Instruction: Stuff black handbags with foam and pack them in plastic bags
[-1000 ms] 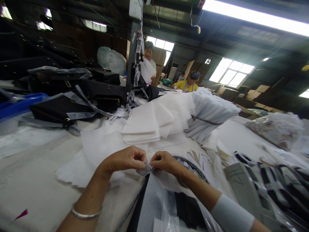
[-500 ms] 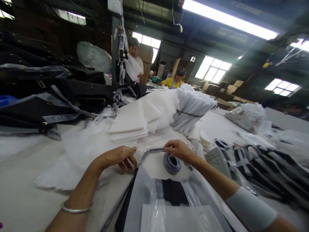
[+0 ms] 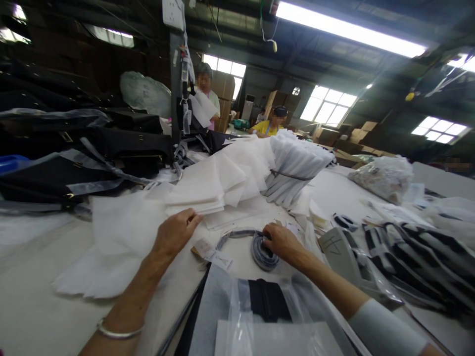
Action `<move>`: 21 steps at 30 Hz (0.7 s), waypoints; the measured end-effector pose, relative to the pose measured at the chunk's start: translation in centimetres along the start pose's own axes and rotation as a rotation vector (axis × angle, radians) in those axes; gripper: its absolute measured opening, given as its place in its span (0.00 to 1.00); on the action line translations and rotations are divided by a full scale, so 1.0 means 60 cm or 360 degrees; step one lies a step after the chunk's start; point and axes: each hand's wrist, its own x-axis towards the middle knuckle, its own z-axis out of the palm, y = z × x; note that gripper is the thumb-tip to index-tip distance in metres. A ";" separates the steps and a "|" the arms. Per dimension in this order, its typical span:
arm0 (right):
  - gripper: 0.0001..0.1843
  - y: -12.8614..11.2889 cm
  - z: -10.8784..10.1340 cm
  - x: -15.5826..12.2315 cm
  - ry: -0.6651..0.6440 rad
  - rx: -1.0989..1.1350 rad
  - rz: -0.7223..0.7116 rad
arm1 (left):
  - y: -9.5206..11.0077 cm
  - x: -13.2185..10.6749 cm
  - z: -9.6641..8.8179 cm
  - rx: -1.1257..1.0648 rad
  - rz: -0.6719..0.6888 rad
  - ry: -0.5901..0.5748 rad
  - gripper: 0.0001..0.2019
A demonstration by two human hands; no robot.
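Note:
My left hand (image 3: 178,230) has thumb and fingertips pressed together at the front edge of a stack of thin white sheets (image 3: 195,193), apparently pinching a sheet. My right hand (image 3: 282,241) curls its fingers over a film-wrapped strap (image 3: 237,233). Part of that strap lies in a coil (image 3: 264,253) under the right hand. A small brown packet (image 3: 202,248) with a white paper tag (image 3: 221,259) rests between the hands. Closest to me is a black bag (image 3: 269,299) covered in clear plastic and pale sheets.
Black bags (image 3: 129,143) are piled at the left. A tied white bundle (image 3: 297,168) stands behind the sheets. To the right lie a grey marked piece (image 3: 337,249), film-wrapped black straps (image 3: 404,252) and a filled plastic bag (image 3: 386,178). Two people work beyond the table.
My left hand has moved away from the strap's end to the sheet stack, exposing the packet and tag. My right hand has shifted slightly right, by the coil.

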 end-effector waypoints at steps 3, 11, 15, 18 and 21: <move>0.13 -0.003 0.001 0.000 -0.0022 -0.0051 -0.0101 | 0.034 -0.016 0.033 -0.0304 0.0414 -0.0064 0.14; 0.15 -0.048 -0.006 -0.002 -0.0031 -0.0085 -0.0438 | 0.042 -0.023 0.099 -0.0474 0.0387 -0.0557 0.27; 0.19 -0.076 -0.005 0.019 0.0010 -0.0094 -0.0541 | 0.039 -0.019 0.099 -0.0493 0.0355 -0.0625 0.31; 0.29 -0.076 0.003 0.038 0.0058 -0.0057 -0.0482 | 0.038 -0.020 0.090 -0.0561 0.0421 -0.0686 0.31; 0.24 -0.065 0.013 0.049 -0.0009 -0.0019 -0.0442 | 0.034 -0.020 0.079 -0.0582 0.0433 -0.0731 0.31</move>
